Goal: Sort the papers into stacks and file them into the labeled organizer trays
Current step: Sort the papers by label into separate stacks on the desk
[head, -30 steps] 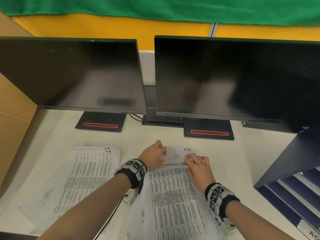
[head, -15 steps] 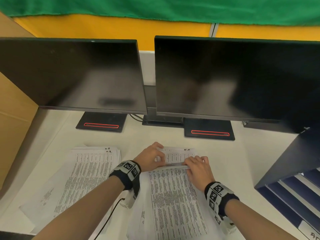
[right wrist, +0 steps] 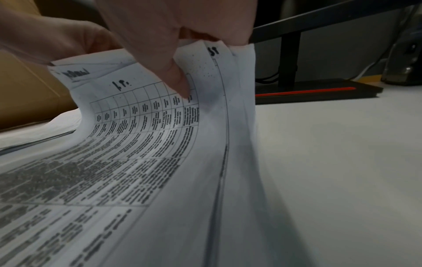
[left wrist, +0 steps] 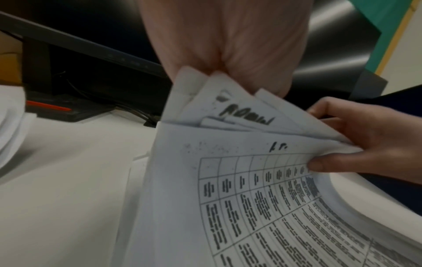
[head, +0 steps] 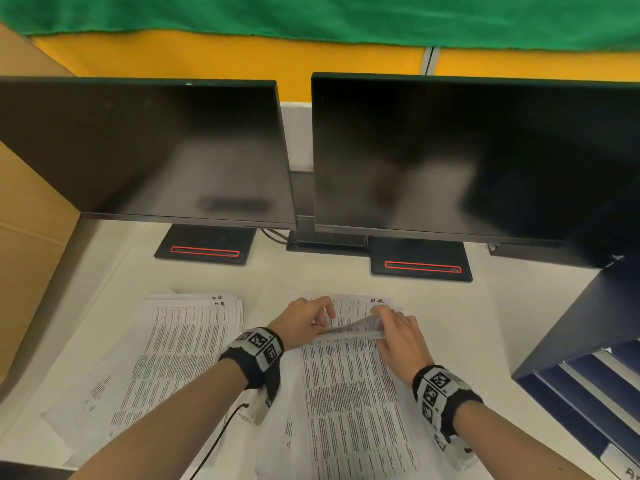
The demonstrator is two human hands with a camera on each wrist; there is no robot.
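Head: left hand (head: 303, 322) and right hand (head: 398, 336) both curled, pinching the lifted far edge of the papers (head: 349, 393) mid-desk (head: 450, 306), near its front edge; a 2nd stack (head: 180, 344) lies toward the desk's left edge; organizer (head: 588, 375) at right, cut off, label unreadable. Left wrist: fingers (left wrist: 228, 45) pinch fanned sheet tops; handwritten headers blurred. Right wrist: thumb (right wrist: 175, 72) presses sheet top vs fingers; print illegible.

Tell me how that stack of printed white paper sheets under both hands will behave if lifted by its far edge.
Probably floppy: the stack of printed white paper sheets already curves where lifted. Sheets likely fan apart, as corners splay between left hand and right hand.
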